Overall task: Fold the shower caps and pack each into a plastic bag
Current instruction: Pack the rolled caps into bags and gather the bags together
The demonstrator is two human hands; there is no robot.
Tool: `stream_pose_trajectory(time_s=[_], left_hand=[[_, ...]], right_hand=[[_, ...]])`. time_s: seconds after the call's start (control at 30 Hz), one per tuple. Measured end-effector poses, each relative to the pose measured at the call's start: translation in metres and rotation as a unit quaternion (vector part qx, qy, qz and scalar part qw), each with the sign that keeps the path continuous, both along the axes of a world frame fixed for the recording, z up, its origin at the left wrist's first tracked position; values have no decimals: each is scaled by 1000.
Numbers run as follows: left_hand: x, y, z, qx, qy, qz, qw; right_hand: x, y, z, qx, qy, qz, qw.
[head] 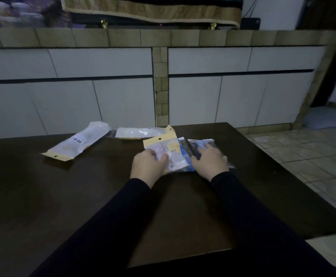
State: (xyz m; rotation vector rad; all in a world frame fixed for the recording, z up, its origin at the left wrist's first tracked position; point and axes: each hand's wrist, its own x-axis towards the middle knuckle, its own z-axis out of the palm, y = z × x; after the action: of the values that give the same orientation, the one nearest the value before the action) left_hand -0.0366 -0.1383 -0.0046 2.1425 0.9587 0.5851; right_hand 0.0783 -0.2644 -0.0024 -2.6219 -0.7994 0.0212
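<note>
On the dark table (83, 196), my left hand (148, 165) grips the near end of a clear plastic bag with a yellow header (163, 145); a pale patterned shower cap shows inside it. My right hand (210, 160) lies with spread fingers on a second clear bag holding a blue shower cap (200, 144). The two bags touch, with a blue edge (183, 154) showing between them.
Two more packed bags lie farther back: a long one with a yellow header (77, 141) at the left, another (141, 132) behind the held bag. White cabinet fronts (103, 92) stand beyond the table. The tiled floor (303, 152) lies to the right.
</note>
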Motion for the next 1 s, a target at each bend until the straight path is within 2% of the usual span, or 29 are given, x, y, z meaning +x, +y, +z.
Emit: stream_pose_trajectory(time_s=[0.43,0.57,0.7,0.83,1.0], left_hand=[[-13,10,-2,117,102,19,988],[-15,8,4,145,118,14,982],[-20,28,9,180,70,42,980],[-25,68,6,175,6,58,983],[-29,118,-6,219,-18,86,972]], right_hand=[[-2,6,-3,-66,-17,22,997],[-6,5,2,-43,-30,23,998],[-18,15,15,-10,-75,57,995],[-26,44,28,61,-60,130,988],[-21,101,43,46,-72,178,980]])
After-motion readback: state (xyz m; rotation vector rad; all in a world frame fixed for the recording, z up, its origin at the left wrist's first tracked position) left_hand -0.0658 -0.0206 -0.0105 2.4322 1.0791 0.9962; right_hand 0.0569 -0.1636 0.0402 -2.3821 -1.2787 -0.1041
